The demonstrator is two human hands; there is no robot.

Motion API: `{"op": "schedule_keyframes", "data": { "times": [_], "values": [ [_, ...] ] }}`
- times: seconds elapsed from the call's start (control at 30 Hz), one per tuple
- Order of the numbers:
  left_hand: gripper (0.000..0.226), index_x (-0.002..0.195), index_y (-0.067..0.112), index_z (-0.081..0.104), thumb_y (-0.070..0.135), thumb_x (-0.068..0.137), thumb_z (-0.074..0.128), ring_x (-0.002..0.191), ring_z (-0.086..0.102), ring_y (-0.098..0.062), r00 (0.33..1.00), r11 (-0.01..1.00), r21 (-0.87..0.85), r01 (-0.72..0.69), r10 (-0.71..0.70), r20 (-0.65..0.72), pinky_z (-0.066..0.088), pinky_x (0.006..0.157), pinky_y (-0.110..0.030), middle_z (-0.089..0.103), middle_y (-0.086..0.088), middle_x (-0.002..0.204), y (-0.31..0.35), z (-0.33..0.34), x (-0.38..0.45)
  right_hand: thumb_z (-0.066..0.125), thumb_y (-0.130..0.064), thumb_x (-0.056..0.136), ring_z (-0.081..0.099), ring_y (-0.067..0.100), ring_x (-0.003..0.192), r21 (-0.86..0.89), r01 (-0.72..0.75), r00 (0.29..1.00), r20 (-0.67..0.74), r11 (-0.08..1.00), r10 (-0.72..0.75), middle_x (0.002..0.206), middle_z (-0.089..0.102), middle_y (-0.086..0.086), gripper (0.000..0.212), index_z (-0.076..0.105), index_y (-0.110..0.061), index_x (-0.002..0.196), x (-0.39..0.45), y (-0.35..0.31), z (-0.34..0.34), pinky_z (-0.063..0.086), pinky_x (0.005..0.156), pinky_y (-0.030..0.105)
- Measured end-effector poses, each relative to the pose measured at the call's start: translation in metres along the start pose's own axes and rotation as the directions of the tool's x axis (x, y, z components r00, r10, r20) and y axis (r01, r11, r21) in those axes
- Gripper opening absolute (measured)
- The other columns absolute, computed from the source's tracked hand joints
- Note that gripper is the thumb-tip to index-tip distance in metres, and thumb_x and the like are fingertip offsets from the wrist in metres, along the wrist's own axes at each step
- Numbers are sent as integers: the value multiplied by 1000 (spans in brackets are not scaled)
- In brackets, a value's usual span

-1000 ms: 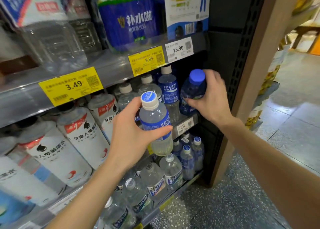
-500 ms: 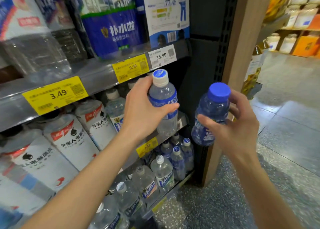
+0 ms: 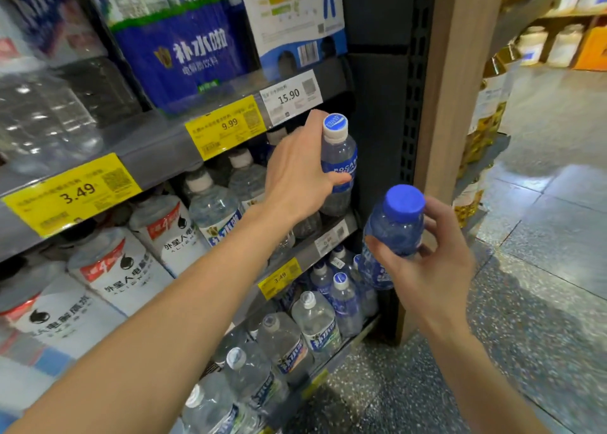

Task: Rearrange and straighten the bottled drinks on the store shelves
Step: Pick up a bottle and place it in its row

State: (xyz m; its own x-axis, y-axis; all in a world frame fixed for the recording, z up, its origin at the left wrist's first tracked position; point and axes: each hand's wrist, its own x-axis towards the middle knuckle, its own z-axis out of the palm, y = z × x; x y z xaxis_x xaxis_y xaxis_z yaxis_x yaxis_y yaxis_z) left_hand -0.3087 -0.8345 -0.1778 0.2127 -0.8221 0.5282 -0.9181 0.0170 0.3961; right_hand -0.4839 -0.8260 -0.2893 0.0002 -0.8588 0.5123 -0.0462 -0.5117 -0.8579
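Head view: 2 bottles (image 3: 338, 167) in hand.

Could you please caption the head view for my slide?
Left hand holds a Pocari Sweat bottle at the shelf; right hand holds a blue-capped bottle.

We're in retail shop, drinks aisle: tiered shelves (image 3: 157, 147) packed with bottled drinks (image 3: 213, 210), yellow price tags (image 3: 70, 193) on shelf edges, more stocked racks (image 3: 558, 39) across tiled floor (image 3: 542, 236).

yellow price tag (image 3: 70, 194): 3.49 | yellow shelf tag (image 3: 226, 126): 9.99 | white price tag (image 3: 290, 95): 15.90
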Motion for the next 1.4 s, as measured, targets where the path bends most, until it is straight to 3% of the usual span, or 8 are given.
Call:
{"op": "schedule_keyframes", "data": {
  "times": [0.17,0.3,0.53,0.67,0.83,1.07,1.27,1.4],
  "values": [
    [70,120,22,42,23,67,88,107,60,-27,998,994,103,-31,26,52,51,84,-46,62,2,119,2,10,8,89,-16,68,62,4,100,-86,-35,997,67,996,41,109,63,-12,61,57,-32,117,-9,12,3,54,81,25],
    [83,136,29,34,23,71,86,115,58,-26,997,992,129,-7,-4,82,50,84,-43,57,2,131,-4,13,15,90,-13,67,61,0,99,-93,-31,995,96,995,40,108,64,-11,61,58,-29,116,-12,16,8,47,77,8],
    [70,138,32,34,22,83,76,111,54,-29,991,971,241,-12,-21,132,36,70,-38,59,-4,119,-12,14,33,89,-10,66,58,-4,101,-103,21,986,165,994,-4,110,62,-11,63,57,-30,117,-16,15,21,46,80,10],
    [73,146,29,28,26,87,72,120,49,-34,986,926,377,-26,-37,161,36,76,-41,56,-10,125,-12,15,42,89,-12,66,59,-1,99,-103,45,982,187,994,-25,109,62,-11,63,58,-29,117,-18,12,31,50,81,18],
    [67,144,29,38,16,85,68,140,28,-38,968,825,561,-62,-87,235,27,108,-47,37,-15,148,-22,17,43,88,-9,64,59,4,97,-108,66,978,204,992,-43,108,62,-8,62,60,-22,117,-20,11,42,50,82,23],
    [73,150,34,30,32,87,67,142,21,-39,962,826,552,-119,-41,269,25,110,-49,32,-15,151,-28,9,32,88,-17,66,62,12,102,-111,78,974,222,991,-52,111,62,-8,60,61,-20,119,-21,0,51,52,85,35],
    [36,116,13,65,30,84,66,129,45,-33,939,822,453,-345,309,155,32,109,-49,54,-12,135,-36,-11,-15,88,-11,65,61,4,100,-103,90,966,253,991,-62,110,64,-8,62,60,-21,119,-21,-19,50,51,82,21],
    [29,101,12,66,30,84,51,106,57,-29,946,867,381,-323,282,160,36,102,-37,65,-5,113,-52,-37,-72,90,-11,63,64,9,104,-65,83,956,287,994,-61,113,67,-4,66,61,-19,122,-31,-35,49,56,86,35]
  ]
}}
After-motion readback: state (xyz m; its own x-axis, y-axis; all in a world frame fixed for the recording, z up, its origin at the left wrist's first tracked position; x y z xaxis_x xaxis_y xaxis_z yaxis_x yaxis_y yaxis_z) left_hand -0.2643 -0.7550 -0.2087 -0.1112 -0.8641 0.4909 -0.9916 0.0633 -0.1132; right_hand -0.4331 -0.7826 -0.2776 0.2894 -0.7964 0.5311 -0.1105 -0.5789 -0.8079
